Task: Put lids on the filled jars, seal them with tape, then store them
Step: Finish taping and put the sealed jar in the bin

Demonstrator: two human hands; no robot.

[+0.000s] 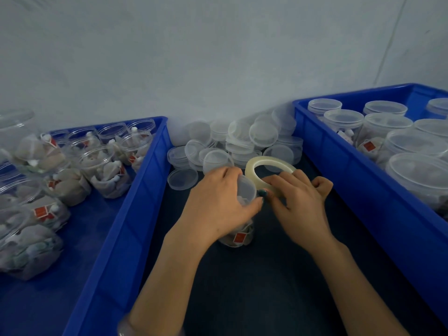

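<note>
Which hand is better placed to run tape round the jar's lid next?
Right, probably: the right hand holds the tape roll beside the lid, while the left hand grips the filled jar from above, steadying it.

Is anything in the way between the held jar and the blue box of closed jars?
Nothing lies on the table between them. The right hand with the tape roll sits on that side of the jar, and the blue box has a wall the jar must be lifted over.

Lidded clear jar (242, 214) upright, tape roll (269, 166) touching its rim.
</note>
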